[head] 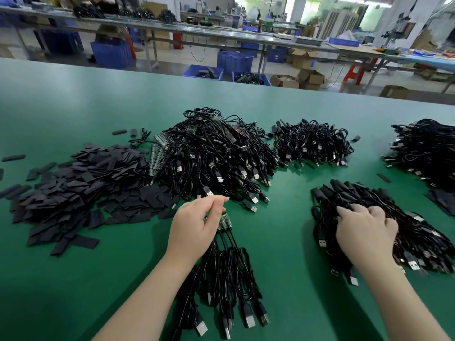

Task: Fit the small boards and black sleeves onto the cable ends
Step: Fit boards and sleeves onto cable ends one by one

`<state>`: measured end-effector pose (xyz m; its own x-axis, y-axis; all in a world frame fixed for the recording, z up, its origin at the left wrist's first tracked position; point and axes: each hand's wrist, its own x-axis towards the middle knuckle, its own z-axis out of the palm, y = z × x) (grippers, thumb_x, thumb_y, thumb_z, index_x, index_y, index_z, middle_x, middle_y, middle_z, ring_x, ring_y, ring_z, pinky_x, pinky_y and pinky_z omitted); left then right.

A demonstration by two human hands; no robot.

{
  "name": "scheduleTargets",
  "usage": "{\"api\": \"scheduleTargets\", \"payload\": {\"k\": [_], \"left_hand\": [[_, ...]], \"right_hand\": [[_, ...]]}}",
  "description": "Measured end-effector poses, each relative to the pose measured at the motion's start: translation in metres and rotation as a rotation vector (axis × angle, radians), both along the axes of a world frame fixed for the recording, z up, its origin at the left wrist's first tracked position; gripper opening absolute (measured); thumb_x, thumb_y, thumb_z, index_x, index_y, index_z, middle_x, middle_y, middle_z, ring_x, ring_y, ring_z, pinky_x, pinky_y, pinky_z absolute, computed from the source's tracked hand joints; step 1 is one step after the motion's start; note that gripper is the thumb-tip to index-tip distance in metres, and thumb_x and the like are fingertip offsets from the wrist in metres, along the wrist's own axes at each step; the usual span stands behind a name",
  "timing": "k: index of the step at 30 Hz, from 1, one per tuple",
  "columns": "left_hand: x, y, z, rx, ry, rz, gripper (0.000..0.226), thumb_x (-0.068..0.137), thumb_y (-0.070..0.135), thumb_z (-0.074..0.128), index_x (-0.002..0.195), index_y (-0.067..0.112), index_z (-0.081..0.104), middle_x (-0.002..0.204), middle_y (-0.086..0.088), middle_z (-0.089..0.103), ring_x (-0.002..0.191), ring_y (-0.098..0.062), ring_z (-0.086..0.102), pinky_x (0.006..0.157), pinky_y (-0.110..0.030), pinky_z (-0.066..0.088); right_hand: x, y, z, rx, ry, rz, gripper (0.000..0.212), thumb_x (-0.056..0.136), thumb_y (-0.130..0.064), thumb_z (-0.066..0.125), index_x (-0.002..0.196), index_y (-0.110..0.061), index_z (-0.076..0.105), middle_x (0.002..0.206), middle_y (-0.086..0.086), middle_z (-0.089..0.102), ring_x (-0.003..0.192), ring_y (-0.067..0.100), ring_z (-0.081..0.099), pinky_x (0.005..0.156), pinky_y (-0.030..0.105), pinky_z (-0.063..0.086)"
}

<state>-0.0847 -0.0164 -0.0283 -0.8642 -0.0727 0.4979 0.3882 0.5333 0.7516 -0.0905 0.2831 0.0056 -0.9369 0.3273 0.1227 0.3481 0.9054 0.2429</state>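
Observation:
My left hand point(197, 227) grips a small bundle of black USB cables point(226, 274) at their board ends, where small green boards point(221, 222) show below my fingers; the USB plugs hang toward me. My right hand point(364, 232) lies palm down, fingers spread and curled, on a pile of sleeved cables point(384, 222) at the right. A heap of flat black sleeves point(81, 190) lies to the left. A big heap of bare cables point(216, 153) sits in the middle, with strips of small boards point(156, 156) at its left edge.
The green table point(73, 279) runs far back. Two more cable heaps lie at the back right point(312, 143) and at the far right point(428, 148). Loose sleeves point(384, 177) are scattered about. Beyond the table edge are benches, blue crates and cardboard boxes.

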Motion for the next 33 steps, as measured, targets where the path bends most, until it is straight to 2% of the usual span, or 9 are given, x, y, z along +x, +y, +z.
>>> {"api": "scheduleTargets", "payload": {"k": [5,9,12,16,21,24,27,30,33], "left_hand": [[-0.001,-0.004,0.0,-0.055,-0.044,0.071,0.037,0.099,0.042,0.041,0.106,0.025,0.073,0.087,0.015,0.071,0.079,-0.002,0.065,0.076,-0.035,0.056],[-0.005,-0.009,-0.002,-0.25,-0.096,0.148,0.02,0.095,0.03,0.057,0.103,0.025,0.075,0.092,0.013,0.072,0.081,-0.007,0.065,0.079,-0.04,0.055],[-0.007,-0.011,-0.005,-0.362,-0.172,0.166,0.019,0.093,0.031,0.06,0.105,0.029,0.074,0.096,0.014,0.072,0.089,-0.007,0.065,0.088,-0.039,0.052],[-0.007,-0.01,-0.01,-0.382,-0.251,0.155,0.021,0.092,0.035,0.06,0.109,0.031,0.072,0.108,0.014,0.07,0.105,-0.01,0.061,0.088,-0.031,0.048],[-0.009,-0.012,-0.012,-0.281,-0.295,0.093,0.023,0.091,0.032,0.062,0.113,0.033,0.07,0.109,0.018,0.069,0.106,-0.005,0.058,0.091,-0.027,0.048],[-0.009,-0.011,-0.011,-0.181,-0.302,0.044,0.025,0.09,0.034,0.064,0.114,0.035,0.069,0.109,0.02,0.065,0.102,0.002,0.058,0.089,-0.023,0.049],[-0.007,-0.008,-0.006,-0.008,-0.316,-0.007,0.029,0.085,0.032,0.072,0.113,0.038,0.068,0.101,0.02,0.068,0.097,0.008,0.059,0.093,-0.024,0.05],[-0.007,-0.012,0.0,0.12,-0.313,-0.008,0.039,0.076,0.031,0.081,0.109,0.046,0.065,0.099,0.021,0.069,0.089,0.007,0.063,0.094,-0.028,0.048],[-0.008,-0.017,0.004,0.24,-0.406,-0.107,0.053,0.07,0.026,0.087,0.109,0.05,0.061,0.102,0.015,0.071,0.089,0.003,0.067,0.083,-0.019,0.051]], "right_hand": [[-0.001,-0.022,0.004,-0.039,0.02,-0.018,0.047,0.096,-0.015,0.048,0.136,-0.04,0.051,0.157,0.002,0.036,0.136,0.03,0.03,0.102,0.042,0.031],[0.003,-0.062,0.012,-0.28,0.168,0.231,0.036,0.095,-0.028,0.056,0.131,-0.035,0.061,0.138,-0.003,0.058,0.123,0.026,0.048,0.093,0.037,0.037],[0.002,-0.107,0.008,-0.582,0.057,0.411,0.036,0.096,-0.04,0.056,0.13,-0.03,0.062,0.124,-0.004,0.066,0.107,0.021,0.06,0.085,0.032,0.047],[-0.005,-0.155,-0.019,-0.729,-0.078,0.45,0.044,0.095,-0.054,0.054,0.128,-0.026,0.064,0.119,0.001,0.058,0.113,0.023,0.055,0.09,0.035,0.051],[-0.012,-0.162,-0.042,-0.817,0.072,0.475,0.032,0.091,-0.045,0.063,0.117,-0.027,0.068,0.11,-0.007,0.062,0.11,0.017,0.056,0.091,0.032,0.046],[-0.008,-0.155,-0.045,-1.068,0.14,0.468,0.018,0.086,-0.037,0.073,0.103,-0.034,0.067,0.095,-0.017,0.066,0.095,0.005,0.061,0.086,0.027,0.049],[-0.004,-0.149,-0.046,-1.33,0.233,0.448,0.02,0.082,-0.025,0.079,0.09,-0.038,0.066,0.083,-0.019,0.068,0.078,-0.001,0.063,0.074,0.015,0.049],[-0.003,-0.147,-0.045,-1.547,0.304,0.442,0.02,0.082,-0.013,0.08,0.088,-0.03,0.071,0.08,-0.016,0.07,0.073,0.0,0.064,0.07,0.013,0.049],[-0.002,-0.148,-0.043,-1.649,0.319,0.461,0.022,0.083,-0.007,0.078,0.087,-0.027,0.072,0.078,-0.014,0.071,0.073,0.002,0.065,0.069,0.013,0.049]]}}
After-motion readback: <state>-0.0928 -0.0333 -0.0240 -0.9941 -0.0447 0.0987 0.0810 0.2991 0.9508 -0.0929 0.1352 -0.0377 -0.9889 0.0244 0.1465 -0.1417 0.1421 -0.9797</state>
